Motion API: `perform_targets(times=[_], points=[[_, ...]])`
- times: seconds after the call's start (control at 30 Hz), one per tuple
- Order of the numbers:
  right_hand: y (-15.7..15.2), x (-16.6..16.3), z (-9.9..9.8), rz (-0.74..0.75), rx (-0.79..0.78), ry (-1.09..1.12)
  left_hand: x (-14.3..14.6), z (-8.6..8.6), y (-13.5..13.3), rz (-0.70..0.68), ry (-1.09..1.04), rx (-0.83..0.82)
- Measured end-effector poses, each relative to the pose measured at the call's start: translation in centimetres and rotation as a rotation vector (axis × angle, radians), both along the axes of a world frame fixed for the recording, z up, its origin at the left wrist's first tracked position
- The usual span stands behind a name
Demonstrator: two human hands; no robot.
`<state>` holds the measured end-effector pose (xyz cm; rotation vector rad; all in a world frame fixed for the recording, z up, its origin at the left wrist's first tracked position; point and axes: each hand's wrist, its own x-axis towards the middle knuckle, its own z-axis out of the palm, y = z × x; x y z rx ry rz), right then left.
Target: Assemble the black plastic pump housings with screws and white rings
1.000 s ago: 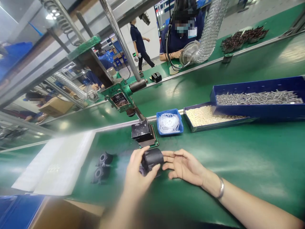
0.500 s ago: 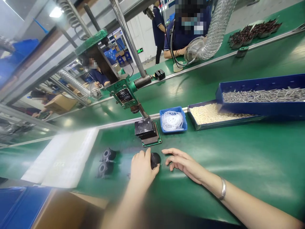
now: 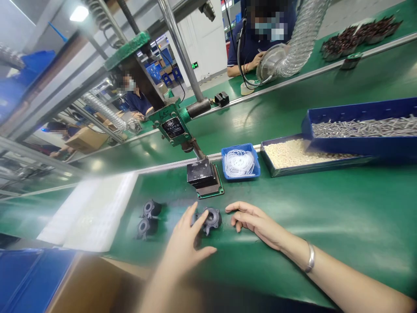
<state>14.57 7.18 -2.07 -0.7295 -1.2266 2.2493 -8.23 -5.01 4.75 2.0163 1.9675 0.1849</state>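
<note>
The black part (image 3: 216,222) sits on the bench (image 3: 312,204), in from the far edge with its metal rail, just to the near side of the press (image 3: 174,128). The left hand (image 3: 183,241) is spread wide beside it, fingers apart and thumb out, clasping nothing; the forefinger's tip overlaps the rim in view, and whether it touches cannot be told. The right hand (image 3: 256,222) is slack, fingers half curled, holding nothing, a little apart from the part on the other side.

The part looks rigid, moulded plastic or cast metal, and probably light enough for one hand. Its dull finish should give fair grip, though a smooth side wall might slide a little under dry fingers. The best hold is likely around the outer wall, thumb opposite fingers, rather than by the small lugs, which may be the weakest places.

In looks it is dark grey to black and matt, with a round face turned up, a dark opening in its middle and small ears around the rim. The side towards the left hand is partly hidden by the fingers. Two similar parts (image 3: 146,227) lie together towards the bench's left end.
</note>
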Motion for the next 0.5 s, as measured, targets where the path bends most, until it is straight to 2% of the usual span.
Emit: perform_targets(times=[0.13, 0.37, 0.5], points=[[0.0, 0.0, -0.1, 0.01, 0.014, -0.007, 1.3, -1.2, 0.2, -0.003, -0.015, 0.07], [0.2, 0.0, -0.6, 0.039, 0.042, -0.002, 2.8, -0.2, 2.2, -0.099, 0.019, 0.056], [0.3, 0.0, -0.7, 0.056, 0.058, 0.004, 3.6, -0.5, 2.9, -0.076, 0.074, 0.045]])
